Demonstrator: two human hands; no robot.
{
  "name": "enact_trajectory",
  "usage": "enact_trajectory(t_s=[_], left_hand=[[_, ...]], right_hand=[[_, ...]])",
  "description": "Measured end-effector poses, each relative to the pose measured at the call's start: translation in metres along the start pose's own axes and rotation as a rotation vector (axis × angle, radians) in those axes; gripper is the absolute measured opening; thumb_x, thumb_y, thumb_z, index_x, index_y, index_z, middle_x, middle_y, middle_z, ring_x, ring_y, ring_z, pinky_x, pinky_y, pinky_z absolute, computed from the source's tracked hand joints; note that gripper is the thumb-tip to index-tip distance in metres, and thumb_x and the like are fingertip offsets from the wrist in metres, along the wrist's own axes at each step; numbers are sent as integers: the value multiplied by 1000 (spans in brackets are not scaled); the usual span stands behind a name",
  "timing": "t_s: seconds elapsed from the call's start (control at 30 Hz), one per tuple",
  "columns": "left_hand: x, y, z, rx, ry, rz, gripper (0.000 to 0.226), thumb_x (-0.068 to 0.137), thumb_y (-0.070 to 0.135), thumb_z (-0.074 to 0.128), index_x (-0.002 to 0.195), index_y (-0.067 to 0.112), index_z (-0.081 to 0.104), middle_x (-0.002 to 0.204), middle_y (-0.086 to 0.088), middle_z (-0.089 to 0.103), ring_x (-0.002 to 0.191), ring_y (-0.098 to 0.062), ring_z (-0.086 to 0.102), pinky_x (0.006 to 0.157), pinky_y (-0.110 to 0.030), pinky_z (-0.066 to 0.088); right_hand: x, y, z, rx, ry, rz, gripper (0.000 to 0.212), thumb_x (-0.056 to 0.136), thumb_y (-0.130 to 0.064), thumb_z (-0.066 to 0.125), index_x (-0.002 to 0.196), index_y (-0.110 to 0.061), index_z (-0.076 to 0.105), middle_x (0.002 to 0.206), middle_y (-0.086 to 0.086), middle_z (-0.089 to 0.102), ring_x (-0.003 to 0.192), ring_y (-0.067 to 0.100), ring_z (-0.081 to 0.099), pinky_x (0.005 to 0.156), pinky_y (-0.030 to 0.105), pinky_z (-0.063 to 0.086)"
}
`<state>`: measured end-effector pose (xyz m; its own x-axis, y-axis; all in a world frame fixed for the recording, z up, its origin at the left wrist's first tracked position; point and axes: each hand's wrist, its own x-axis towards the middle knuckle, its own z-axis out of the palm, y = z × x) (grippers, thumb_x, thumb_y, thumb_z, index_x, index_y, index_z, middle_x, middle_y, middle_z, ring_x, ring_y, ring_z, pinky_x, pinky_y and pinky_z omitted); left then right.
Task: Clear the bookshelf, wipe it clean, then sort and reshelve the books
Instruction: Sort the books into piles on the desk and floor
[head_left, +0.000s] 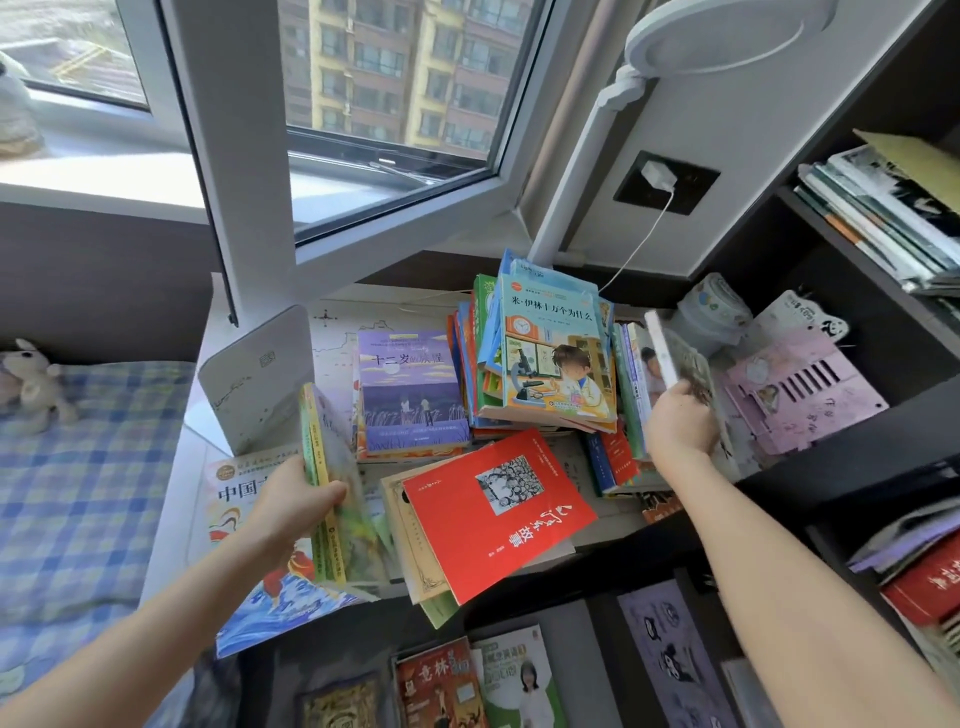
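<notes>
"Books, colourful paperbacks (550, 358), lie piled on the pale desktop (337, 312). Why?"
"For sorting, I'd guess. Left hand (291, 504) grips thin yellow-spined books (324, 483) upright, right hand (680, 423) clasps a slim grey book (675, 364) beside the dark wooden bookshelf (831, 457)."

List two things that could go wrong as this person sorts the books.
1. The red book seems to overhang the front edge of the desk and may slide off.
2. The tall stack looks tilted. The right hand, holding a thin book beside it, could knock it over.
</notes>
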<state>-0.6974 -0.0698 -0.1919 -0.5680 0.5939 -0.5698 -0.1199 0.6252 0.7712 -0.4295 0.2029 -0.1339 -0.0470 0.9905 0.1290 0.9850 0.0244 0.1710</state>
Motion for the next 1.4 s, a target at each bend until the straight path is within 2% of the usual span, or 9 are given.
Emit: enact_trajectory(t_s=[0.27, 0.43, 0.57, 0.7, 0.87, 1.0, 1.17, 1.3, 1.4], left_hand=[[-30, 0, -41, -142, -4, -39, 12, 88, -1, 54, 97, -1, 63, 83, -13, 68, 63, -19, 65, 47, -24, 52], [-62, -12, -100, -79, 76, -81, 8, 86, -1, 57, 92, -1, 61, 82, -12, 69, 66, -21, 67, 53, -28, 55], [-86, -34, -142, -66, 227, -90, 13, 83, -3, 57, 94, -1, 63, 86, -16, 69, 71, -28, 67, 63, -33, 53], [-98, -51, -173, -82, 339, -104, 12, 84, -5, 55, 92, -4, 64, 76, -15, 64, 63, -28, 59, 60, -32, 50], [-97, -59, -194, -97, 359, -129, 13, 86, -5, 53, 93, -5, 64, 78, -16, 64, 63, -26, 59, 55, -29, 52], [-92, -60, -197, -117, 335, -134, 11, 85, -6, 54, 89, -3, 64, 82, -16, 67, 67, -27, 62, 64, -34, 53], [-85, -54, -185, -149, 282, -147, 11, 85, -4, 56, 93, -4, 64, 89, -18, 69, 72, -29, 65, 74, -40, 56], [-82, -44, -166, -209, 191, -161, 9, 86, -3, 57, 92, -5, 63, 88, -19, 70, 78, -31, 67, 81, -45, 55], [-83, -35, -150, -293, 90, -194, 7, 86, -4, 57, 88, -8, 62, 89, -24, 71, 83, -36, 68, 81, -46, 56]], right_hand=[[-110, -6, -130, 564, 325, -280, 19, 94, -9, 37, 101, 1, 51, 87, 24, 61, 71, 33, 50, 57, 31, 29], [-182, -52, -130, 905, -34, -521, 17, 94, -9, 43, 98, -9, 60, 82, -3, 63, 67, 5, 56, 50, 13, 41], [-235, -106, -78, 680, 50, -737, 10, 81, -1, 59, 91, -2, 62, 56, 0, 51, 44, 23, 45, 39, 22, 25], [-295, -167, -16, 285, 89, -949, 49, 52, -10, 84, 99, 0, 73, 58, 7, 63, 36, 18, 53, 35, 20, 36], [-356, -225, 36, -30, -262, -1136, 65, 39, -26, 90, 98, -2, 75, 70, 22, 69, 44, 23, 59, 39, 20, 39], [-344, -244, 39, -113, -296, -1086, 49, 91, -10, 50, 136, 7, 41, 118, 25, 58, 93, 29, 63, 61, 29, 45], [-305, -246, 24, 193, -460, -1092, 22, 94, -5, 40, 94, -7, 63, 101, 13, 66, 94, 30, 63, 57, 27, 35], [-264, -201, 7, 487, -422, -851, 31, 99, -24, 39, 93, -9, 65, 89, 11, 68, 82, 29, 62, 64, 32, 47], [-247, -173, -2, 675, -656, -663, 35, 100, -36, 43, 104, -11, 68, 96, 7, 68, 94, 23, 63, 81, 35, 50]])
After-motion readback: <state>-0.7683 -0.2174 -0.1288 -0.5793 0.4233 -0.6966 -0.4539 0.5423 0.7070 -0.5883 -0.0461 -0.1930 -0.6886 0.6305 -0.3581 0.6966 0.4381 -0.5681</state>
